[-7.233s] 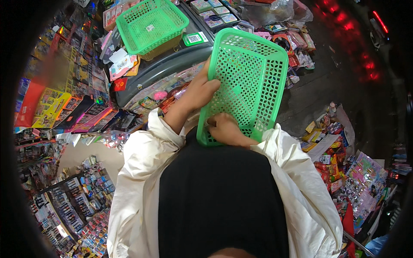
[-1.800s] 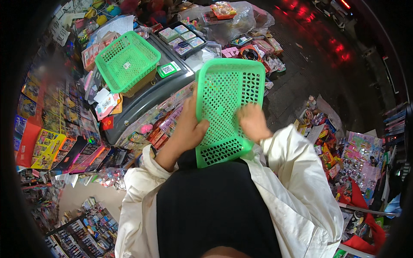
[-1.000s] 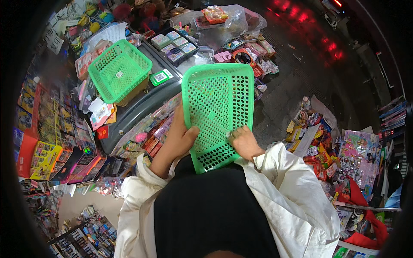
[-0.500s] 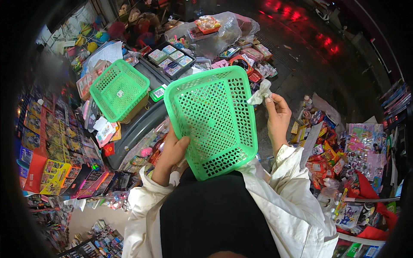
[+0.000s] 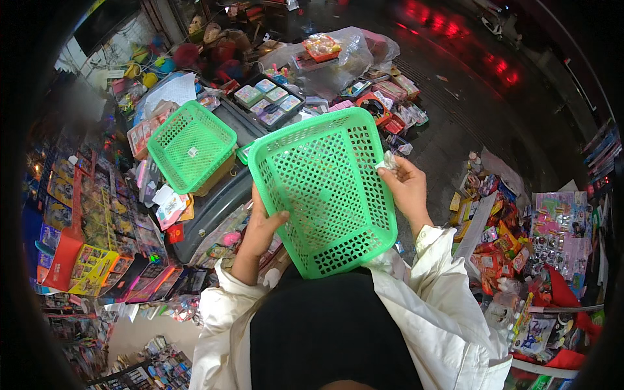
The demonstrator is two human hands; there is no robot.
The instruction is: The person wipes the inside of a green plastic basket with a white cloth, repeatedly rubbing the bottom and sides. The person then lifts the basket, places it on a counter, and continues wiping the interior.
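Observation:
A green plastic basket (image 5: 318, 188) with a pierced pattern is tilted in front of me, its inside facing up. My left hand (image 5: 261, 227) grips its left side, thumb over the rim and fingers hidden behind the wall. At the basket's right rim, my right hand (image 5: 406, 188) pinches a crumpled white tissue (image 5: 389, 160), which is partly covered by the fingers. The tissue appears to touch the rim. Beyond my left hand, a second green basket (image 5: 192, 148) rests on a brown box, with a small white label on its bottom.
Behind the baskets sits a black tray (image 5: 268, 103) of small pastel boxes. An orange basket (image 5: 322, 47) lies on clear plastic sheeting. Colourful packets (image 5: 494, 247) are heaped to my right, and boxed goods (image 5: 91, 270) stand on the left. Wet dark pavement (image 5: 455, 110) stretches beyond.
My right hand has moved left and slightly down, bringing the tissue from beside the basket to its right rim. My left hand keeps its grip on the basket.

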